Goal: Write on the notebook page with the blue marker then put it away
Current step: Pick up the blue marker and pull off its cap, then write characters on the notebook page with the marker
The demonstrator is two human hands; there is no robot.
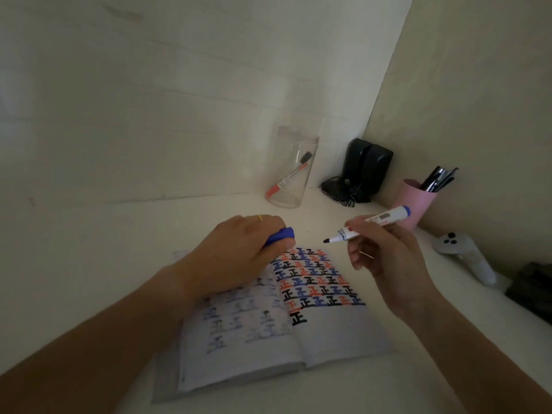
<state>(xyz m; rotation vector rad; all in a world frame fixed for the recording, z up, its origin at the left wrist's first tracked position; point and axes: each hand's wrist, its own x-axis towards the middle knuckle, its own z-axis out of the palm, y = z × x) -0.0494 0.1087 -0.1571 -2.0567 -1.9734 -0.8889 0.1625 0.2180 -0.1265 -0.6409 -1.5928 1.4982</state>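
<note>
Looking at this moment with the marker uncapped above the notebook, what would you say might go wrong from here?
The blue marker is uncapped in the right hand, tip bare above the notebook; a stray dip could smear the filled rows. The cap sits loosely pinched in the left hand and might slip and roll off. The clear jar holding a red marker looks light and might tip when the marker is put away.

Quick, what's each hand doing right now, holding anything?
Left hand: closed around the blue cap, over the notebook.
Right hand: holding the uncapped blue marker, tip above the page.
</note>
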